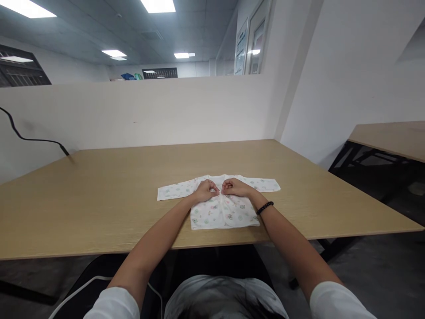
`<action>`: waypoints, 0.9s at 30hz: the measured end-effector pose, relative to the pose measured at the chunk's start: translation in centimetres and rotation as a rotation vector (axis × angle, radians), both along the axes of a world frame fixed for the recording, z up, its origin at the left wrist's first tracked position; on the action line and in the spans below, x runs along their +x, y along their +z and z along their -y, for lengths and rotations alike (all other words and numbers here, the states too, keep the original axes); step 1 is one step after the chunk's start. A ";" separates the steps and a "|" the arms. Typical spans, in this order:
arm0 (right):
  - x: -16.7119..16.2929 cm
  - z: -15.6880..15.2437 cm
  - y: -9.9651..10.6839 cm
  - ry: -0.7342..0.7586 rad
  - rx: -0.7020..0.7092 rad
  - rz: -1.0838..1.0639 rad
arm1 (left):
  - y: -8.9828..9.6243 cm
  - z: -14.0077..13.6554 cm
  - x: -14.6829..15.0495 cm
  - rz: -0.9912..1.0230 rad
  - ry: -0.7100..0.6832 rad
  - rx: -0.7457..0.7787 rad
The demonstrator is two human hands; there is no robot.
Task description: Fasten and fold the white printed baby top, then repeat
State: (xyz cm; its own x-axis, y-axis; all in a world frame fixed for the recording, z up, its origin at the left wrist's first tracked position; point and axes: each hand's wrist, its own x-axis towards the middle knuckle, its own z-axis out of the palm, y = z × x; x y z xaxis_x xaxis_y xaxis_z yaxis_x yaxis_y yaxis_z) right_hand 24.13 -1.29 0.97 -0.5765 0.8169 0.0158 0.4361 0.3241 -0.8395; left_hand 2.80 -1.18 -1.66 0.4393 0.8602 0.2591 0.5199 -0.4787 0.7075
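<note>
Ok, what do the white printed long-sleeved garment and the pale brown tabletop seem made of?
White printed long-sleeved garment: soft, matte fabric, possibly cotton, judging by its gathered creases. Pale brown tabletop: wood or wood-look laminate, low sheen, judging by its colour and faint grain-like streaks.

**Our two hands pinch, fingertips [217, 192] face to face**

Our left forearm [162, 232] runs from seven o'clock toward one; our right forearm [283, 235] runs from five toward eleven. Our left hand [204, 191] aims its fingertips at three o'clock, our right hand [236, 187] at nine, the two near each other. On both, the fingers [209, 182] curl, bent in toward the thumb [213, 193]. Our elbows [141, 268] spread wider than our wrists [255, 196].
</note>
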 end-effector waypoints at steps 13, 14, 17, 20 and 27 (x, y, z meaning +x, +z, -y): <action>-0.4 0.6 -0.1 -0.043 0.088 -0.020 | 0.1 0.2 -0.1 0.043 0.002 0.009; -0.4 0.6 -0.1 -0.049 0.093 -0.019 | 0.1 0.2 -0.1 0.051 0.003 0.003; -0.5 0.5 -0.3 -0.067 0.104 -0.017 | 0.1 0.1 -0.1 0.075 -0.008 -0.020; -0.5 0.3 -0.5 -0.081 0.107 -0.016 | 0.0 0.1 0.0 0.103 -0.002 -0.043; -0.5 0.3 -0.6 -0.064 0.073 -0.019 | -0.2 0.3 0.2 0.135 0.054 -0.093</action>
State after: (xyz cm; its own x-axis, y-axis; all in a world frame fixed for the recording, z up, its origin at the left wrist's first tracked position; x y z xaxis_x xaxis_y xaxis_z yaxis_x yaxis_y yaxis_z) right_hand 23.60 -1.61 0.36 -0.5220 0.8484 0.0875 0.4421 0.3569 -0.8229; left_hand 2.98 -1.49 -1.82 0.3585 0.9046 0.2305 0.4401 -0.3815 0.8129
